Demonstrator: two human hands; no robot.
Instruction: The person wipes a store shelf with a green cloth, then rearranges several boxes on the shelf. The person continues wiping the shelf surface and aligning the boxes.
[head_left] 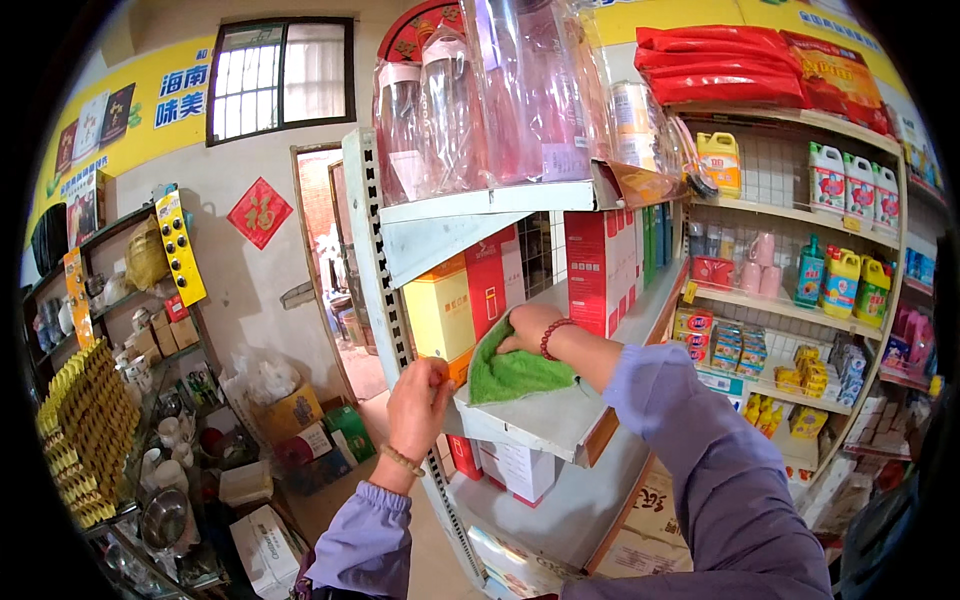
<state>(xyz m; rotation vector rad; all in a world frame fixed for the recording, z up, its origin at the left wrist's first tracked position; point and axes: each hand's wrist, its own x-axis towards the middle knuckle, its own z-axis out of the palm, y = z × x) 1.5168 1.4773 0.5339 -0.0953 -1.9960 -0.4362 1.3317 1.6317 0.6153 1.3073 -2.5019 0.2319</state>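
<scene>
A green cloth (515, 372) lies spread on the grey middle shelf board (540, 415), its upper edge bunched under my right hand (530, 328). The fingers of that hand press into the cloth and grip it. My left hand (415, 398) is raised in front of the slotted shelf post, its fingers curled in with nothing visible in them. Just behind the cloth stand a yellow box (440, 310) and a red box (495, 280). Another red box (600, 270) stands farther right, past a gap.
Plastic-wrapped pink bottles (445, 120) crowd the upper shelf (490, 200). Below, a white box (518, 468) sits on the lower board. Detergent bottles (840, 180) fill the right-hand rack. Cartons (265, 550) and bowls (165, 515) stand at the left, near a doorway (325, 250).
</scene>
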